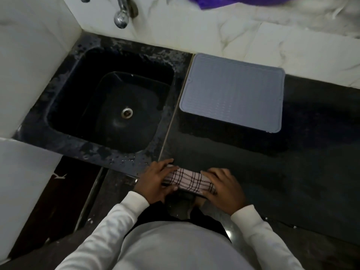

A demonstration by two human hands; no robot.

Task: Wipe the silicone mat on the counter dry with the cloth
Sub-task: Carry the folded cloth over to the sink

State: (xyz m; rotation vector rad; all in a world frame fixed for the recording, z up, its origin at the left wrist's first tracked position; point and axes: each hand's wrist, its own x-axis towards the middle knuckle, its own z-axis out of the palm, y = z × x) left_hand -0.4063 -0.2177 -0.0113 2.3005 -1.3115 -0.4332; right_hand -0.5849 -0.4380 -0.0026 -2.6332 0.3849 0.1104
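A grey ribbed silicone mat [232,92] lies flat on the dark counter [311,152], against the back wall and right of the sink. A folded checked cloth [190,181], pale with dark lines, sits at the counter's front edge. My left hand [155,182] grips the cloth's left end, fingers over the top and thumb beneath. My right hand [224,189] holds its right end the same way. Both hands are well in front of the mat, not touching it.
A black sink [64,106] with a metal drain fills the counter's left part, its rim spotted with water. A chrome tap [122,14] juts from the marble wall above it. A purple thing [214,1] shows at the top edge.
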